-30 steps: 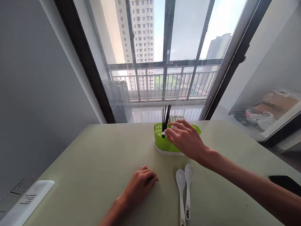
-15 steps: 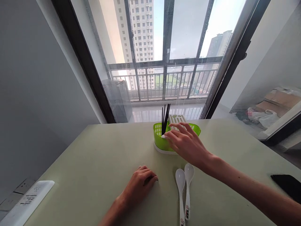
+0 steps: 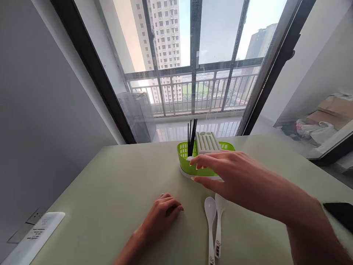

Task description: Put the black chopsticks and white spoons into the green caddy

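Observation:
My right hand [image 3: 217, 171] is open over the front of a bright green slotted utensil basket [image 3: 184, 165], thumb and fingers apart with nothing between them. Several black chopsticks [image 3: 192, 138] stand in its left part. A small white rounded end [image 3: 189, 158] shows at the rim by my fingertips; what it belongs to is hidden. A white slatted rack [image 3: 207, 142] rises from the basket's middle. My left hand [image 3: 167, 211] rests on the table with its fingers loosely curled in, holding nothing visible. Between the hands lie two white spoons, one left [image 3: 210, 213] and one right [image 3: 219, 221].
The pale green table [image 3: 116, 191] reaches to a glass door and balcony. A white power strip [image 3: 44, 232] lies at the left edge, a black flat object [image 3: 339, 215] at the right. Cardboard boxes and bags [image 3: 328, 117] sit beyond the table on the right.
My right hand has come back from the basket's rim toward me and lower, its fingers opening away from the white rounded end. My left hand stays in place.

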The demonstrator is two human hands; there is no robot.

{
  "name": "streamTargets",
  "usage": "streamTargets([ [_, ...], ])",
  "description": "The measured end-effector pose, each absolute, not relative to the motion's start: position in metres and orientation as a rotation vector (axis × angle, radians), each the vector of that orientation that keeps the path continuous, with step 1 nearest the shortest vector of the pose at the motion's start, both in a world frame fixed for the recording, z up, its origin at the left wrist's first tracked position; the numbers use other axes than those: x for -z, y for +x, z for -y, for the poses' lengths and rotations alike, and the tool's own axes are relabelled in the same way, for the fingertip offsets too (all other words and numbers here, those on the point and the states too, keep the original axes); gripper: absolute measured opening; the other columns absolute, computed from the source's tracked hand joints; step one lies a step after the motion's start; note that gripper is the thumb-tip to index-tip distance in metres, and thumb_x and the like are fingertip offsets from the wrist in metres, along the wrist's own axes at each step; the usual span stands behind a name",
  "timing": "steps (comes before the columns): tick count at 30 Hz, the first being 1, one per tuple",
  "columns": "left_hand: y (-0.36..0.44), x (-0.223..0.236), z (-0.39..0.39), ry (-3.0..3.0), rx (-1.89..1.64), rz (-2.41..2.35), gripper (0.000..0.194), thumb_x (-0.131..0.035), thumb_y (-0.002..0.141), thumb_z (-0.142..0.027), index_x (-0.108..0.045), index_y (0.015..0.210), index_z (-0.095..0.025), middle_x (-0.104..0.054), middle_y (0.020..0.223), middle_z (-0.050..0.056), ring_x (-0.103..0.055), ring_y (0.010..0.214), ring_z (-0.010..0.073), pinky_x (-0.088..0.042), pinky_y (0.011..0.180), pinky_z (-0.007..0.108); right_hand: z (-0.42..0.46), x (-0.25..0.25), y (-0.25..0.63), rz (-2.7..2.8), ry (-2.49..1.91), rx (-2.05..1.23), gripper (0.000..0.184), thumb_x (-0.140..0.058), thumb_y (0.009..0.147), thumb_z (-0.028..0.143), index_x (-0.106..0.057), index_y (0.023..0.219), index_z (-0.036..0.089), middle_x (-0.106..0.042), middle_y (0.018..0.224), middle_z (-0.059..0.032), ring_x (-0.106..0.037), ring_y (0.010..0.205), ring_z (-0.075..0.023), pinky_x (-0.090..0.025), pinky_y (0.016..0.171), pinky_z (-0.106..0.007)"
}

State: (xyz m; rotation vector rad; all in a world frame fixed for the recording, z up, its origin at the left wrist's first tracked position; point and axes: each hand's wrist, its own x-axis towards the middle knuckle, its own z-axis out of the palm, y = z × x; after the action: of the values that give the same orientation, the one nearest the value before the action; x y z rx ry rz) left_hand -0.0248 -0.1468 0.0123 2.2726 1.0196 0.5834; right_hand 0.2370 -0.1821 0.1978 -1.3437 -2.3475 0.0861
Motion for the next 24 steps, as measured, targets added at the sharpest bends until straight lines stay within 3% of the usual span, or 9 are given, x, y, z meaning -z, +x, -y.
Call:
streamTargets([
  [4,-0.019,-0.016,0.148,2.265,-0.563,-1.069,0.02,-0.054,0.099,-0.028,-0.069,0.087,-0.021,-0.071,0.085,0.002,-0.061,0.087,0.018,-0.047,0.086,0.032,0.187,-0.19,0.242,2.384,-1.345,-0.174,0.031,-0.065,0.096,0.037,-0.067,0.125,0.025,-0.074,0.118,-0.0068,-0.073,0.101,-0.0248,-0.057,0.083,-0.034],
  [11,0.02,-0.02,0.147,2.253,-0.435,-1.133,0.014,-0.061,0.094,-0.029,-0.067,0.104,-0.021,-0.07,0.092,0.0,-0.062,0.084,0.0172,-0.048,0.086,0.033,0.192,-0.159,0.263,2.395,-1.356,-0.191,0.046,-0.059,0.098,0.046,-0.06,0.138,0.023,-0.068,0.133,-0.0066,-0.065,0.122,-0.0268,-0.051,0.105,-0.041],
  [19,0.074,-0.015,0.138,2.328,-0.383,-0.994,0.017,-0.06,0.093,-0.034,-0.066,0.086,-0.019,-0.069,0.102,0.006,-0.063,0.093,0.0202,-0.048,0.082,0.03,0.19,-0.161,0.277,2.423,-1.421,-0.332,0.039,-0.055,0.1,0.044,-0.063,0.134,0.027,-0.069,0.131,-0.0072,-0.066,0.119,-0.029,-0.057,0.096,-0.041],
  [24,0.076,-0.023,0.133,2.156,-0.255,-1.023,0.026,-0.059,0.093,-0.038,-0.064,0.078,-0.017,-0.067,0.077,0.001,-0.059,0.073,0.0155,-0.045,0.066,0.025,0.191,-0.157,0.282,2.412,-1.428,-0.336,0.044,-0.054,0.1,0.049,-0.061,0.137,0.026,-0.067,0.134,-0.0073,-0.064,0.123,-0.0286,-0.054,0.102,-0.043],
])
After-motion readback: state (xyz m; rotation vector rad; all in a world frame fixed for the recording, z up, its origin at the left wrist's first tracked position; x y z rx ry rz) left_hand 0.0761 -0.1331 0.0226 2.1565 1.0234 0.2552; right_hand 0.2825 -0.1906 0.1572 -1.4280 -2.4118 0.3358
